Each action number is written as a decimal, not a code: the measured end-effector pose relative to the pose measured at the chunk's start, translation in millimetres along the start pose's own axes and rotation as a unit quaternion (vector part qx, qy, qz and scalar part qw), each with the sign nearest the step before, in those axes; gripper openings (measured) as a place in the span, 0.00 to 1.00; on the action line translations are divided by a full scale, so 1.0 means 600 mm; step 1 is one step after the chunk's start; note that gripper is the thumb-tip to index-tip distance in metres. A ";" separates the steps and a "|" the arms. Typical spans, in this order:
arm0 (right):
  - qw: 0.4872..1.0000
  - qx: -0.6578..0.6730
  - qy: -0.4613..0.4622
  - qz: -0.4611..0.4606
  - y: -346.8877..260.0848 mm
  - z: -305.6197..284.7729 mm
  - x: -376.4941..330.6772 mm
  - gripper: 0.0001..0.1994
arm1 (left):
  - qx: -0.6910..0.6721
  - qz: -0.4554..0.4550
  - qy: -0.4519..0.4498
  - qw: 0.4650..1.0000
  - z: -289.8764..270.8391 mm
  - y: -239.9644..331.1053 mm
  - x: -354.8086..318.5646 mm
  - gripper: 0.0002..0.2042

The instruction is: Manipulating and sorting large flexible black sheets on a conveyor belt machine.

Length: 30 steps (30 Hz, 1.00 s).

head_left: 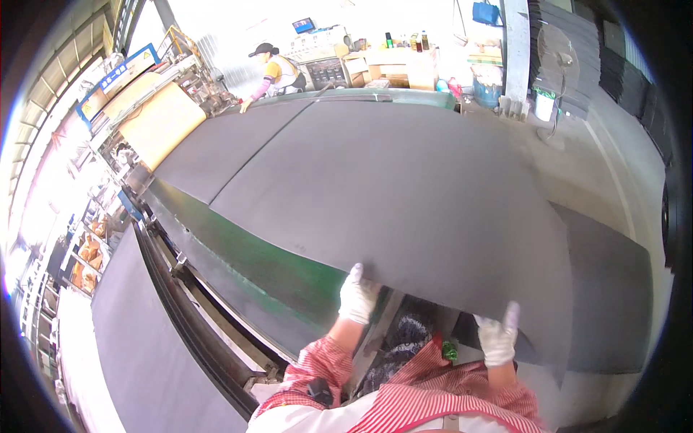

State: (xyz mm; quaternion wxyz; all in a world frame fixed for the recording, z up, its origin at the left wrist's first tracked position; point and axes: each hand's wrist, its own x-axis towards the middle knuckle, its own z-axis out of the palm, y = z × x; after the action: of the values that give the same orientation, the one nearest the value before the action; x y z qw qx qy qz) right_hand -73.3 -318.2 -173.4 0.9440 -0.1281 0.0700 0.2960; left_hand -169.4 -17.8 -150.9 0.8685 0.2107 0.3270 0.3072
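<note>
A large dark grey sheet (419, 195) lies across a green conveyor belt (274, 278), its right part reaching out past the belt. My left hand (357, 297), in a white glove, pinches the sheet's near edge with the thumb on top. Farther right along that edge, my right hand (498, 339) grips it too, also gloved and thumb up. The fingers of both hands are partly hidden beneath the sheet. Beyond a narrow seam, a second dark sheet (242, 137) rests flat on the belt toward the machine.
A co-worker (274, 72) leans at the belt's far side near a machine with a yellowish panel (162, 119). More dark sheet material (606, 289) lies low at right. Another grey sheet (151, 332) is at left, past a metal rail (195, 310). A steel post (515, 50) stands behind.
</note>
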 end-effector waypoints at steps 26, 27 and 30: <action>0.971 0.121 0.206 0.012 0.053 -0.307 0.104 0.35 | 0.100 -0.022 0.079 0.992 -0.082 -0.047 0.125 0.10; 0.962 0.098 0.246 -0.074 0.038 -0.293 0.097 0.33 | 0.106 0.015 0.092 0.990 -0.102 -0.016 0.142 0.13; 0.932 0.061 0.342 -0.097 -0.012 -0.414 0.102 0.25 | 0.117 0.095 0.147 0.978 -0.173 0.053 0.202 0.18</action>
State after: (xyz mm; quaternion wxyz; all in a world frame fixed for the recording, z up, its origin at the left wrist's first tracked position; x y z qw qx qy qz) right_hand -33.4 -361.0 -422.3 0.8929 -0.1698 0.3942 0.1359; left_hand -182.2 103.9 -258.5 0.7469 0.2933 0.4633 0.3760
